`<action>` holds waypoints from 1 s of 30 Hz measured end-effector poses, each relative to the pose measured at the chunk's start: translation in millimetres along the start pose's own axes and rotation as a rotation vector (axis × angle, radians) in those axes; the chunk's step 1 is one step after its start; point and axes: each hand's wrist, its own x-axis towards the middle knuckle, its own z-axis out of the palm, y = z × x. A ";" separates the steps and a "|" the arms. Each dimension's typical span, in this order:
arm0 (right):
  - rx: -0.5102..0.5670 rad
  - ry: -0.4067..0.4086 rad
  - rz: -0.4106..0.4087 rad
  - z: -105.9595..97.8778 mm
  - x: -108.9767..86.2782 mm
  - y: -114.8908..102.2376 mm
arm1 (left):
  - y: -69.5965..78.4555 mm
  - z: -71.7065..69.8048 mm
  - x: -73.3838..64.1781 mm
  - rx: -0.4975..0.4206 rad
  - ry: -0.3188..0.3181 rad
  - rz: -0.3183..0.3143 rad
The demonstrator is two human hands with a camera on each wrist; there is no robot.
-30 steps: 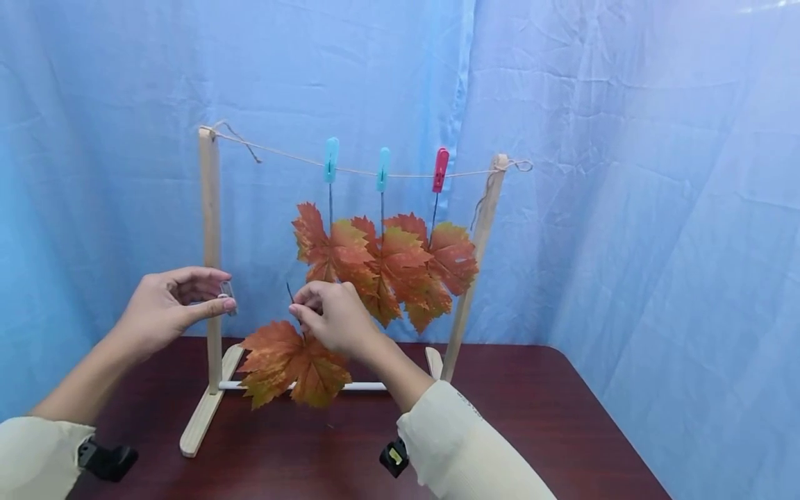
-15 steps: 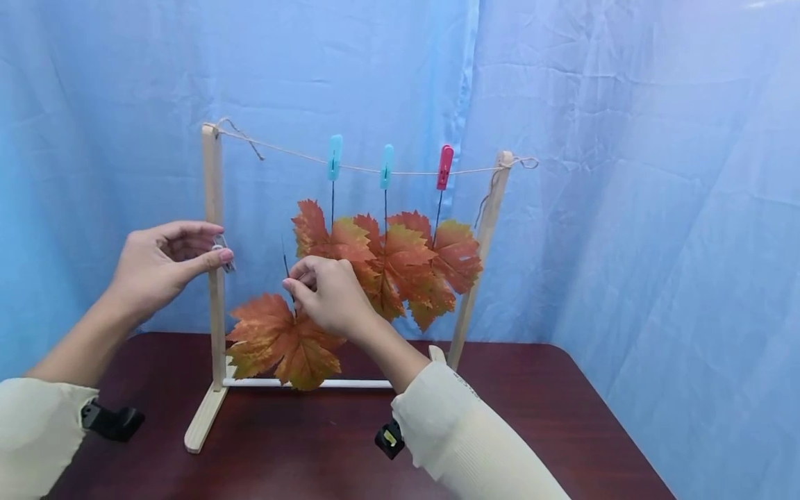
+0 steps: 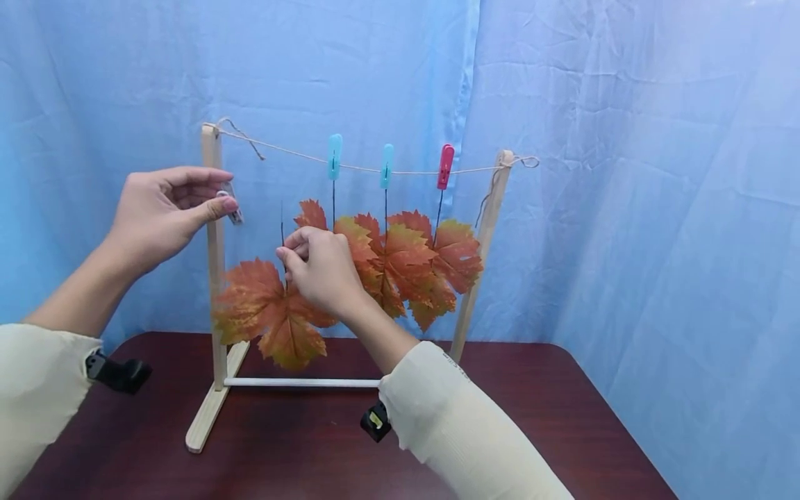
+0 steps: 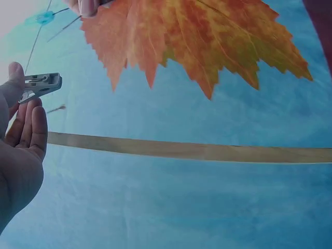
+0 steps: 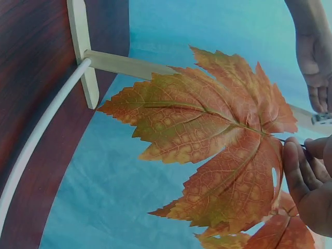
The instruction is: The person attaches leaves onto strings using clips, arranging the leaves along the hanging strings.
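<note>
My left hand pinches a small pale clothespin between thumb and fingers, in front of the left post and below the string. With thumb and fingertips my right hand holds the dark stem of an orange-red artificial leaf. The stem's tip points up toward the string, and the leaf hangs under the hand, as the right wrist view shows the same leaf large. Right of it, more leaves hang by their stems from two light-blue clothespins and a red clothespin.
A wooden frame carries the string between its left post and right post. A white crossbar joins the posts low down. The frame stands on a dark red-brown table, with blue curtains behind.
Both hands have risen toward the string, the left with the clothespin and the right with the leaf. The right hand has also shifted slightly left. The hanging leaves stay on the string.
</note>
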 end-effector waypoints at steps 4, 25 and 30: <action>-0.008 0.015 0.003 -1.3 6.2 -2.5 | 8.3 0.0 12.0 -0.039 0.028 0.026; -0.040 0.075 0.027 -9.0 32.7 -17.3 | 47.0 2.5 62.0 -0.062 0.092 0.091; -0.065 0.060 0.044 -11.6 35.9 -18.6 | 55.3 5.3 73.1 -0.018 0.069 0.074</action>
